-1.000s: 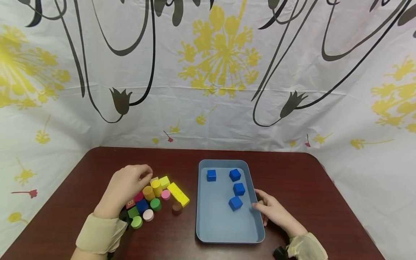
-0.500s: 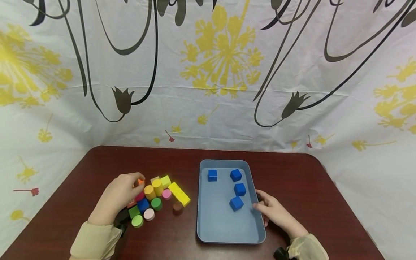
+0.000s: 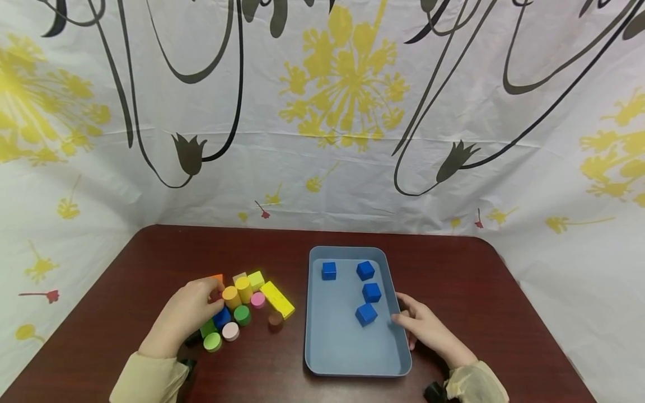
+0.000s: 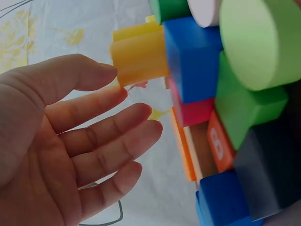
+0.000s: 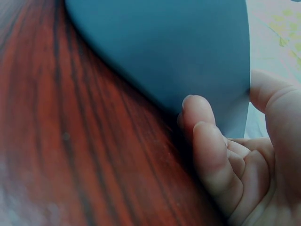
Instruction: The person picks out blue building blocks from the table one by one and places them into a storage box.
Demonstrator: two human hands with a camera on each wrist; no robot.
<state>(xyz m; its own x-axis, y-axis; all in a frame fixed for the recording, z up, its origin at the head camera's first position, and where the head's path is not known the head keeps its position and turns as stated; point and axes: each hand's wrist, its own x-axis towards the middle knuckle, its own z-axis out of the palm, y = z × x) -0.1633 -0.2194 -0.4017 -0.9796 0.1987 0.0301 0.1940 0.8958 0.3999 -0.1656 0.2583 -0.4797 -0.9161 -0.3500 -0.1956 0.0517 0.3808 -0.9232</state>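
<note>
My left hand [image 3: 185, 314] hovers over the left side of a pile of coloured wooden blocks. In the left wrist view its fingers [image 4: 110, 148] are loosely bent with nothing between them. Close by are a blue block [image 4: 193, 61], a yellow-orange cylinder [image 4: 143, 59], a crimson block [image 4: 196, 112] and an orange block [image 4: 182, 146]. My right hand [image 3: 430, 330] grips the right side of a grey-blue tray [image 3: 342, 352], thumb at the rim and fingers curled against the outer wall [image 5: 164, 47]. Several blue cubes [image 3: 366, 314] lie in the tray.
Right of the pile's middle lie a long yellow block [image 3: 277, 300], a pink cylinder [image 3: 258, 300] and a brown cylinder [image 3: 275, 321]. Green cylinders [image 3: 242, 315] and a pale cylinder [image 3: 230, 331] sit nearer me. A patterned cloth [image 3: 282, 190] hangs behind the dark wooden table [image 3: 433, 252].
My left hand has come back toward me and to the left over the pile, and an orange block now shows behind it. The right hand and tray stay in place.
</note>
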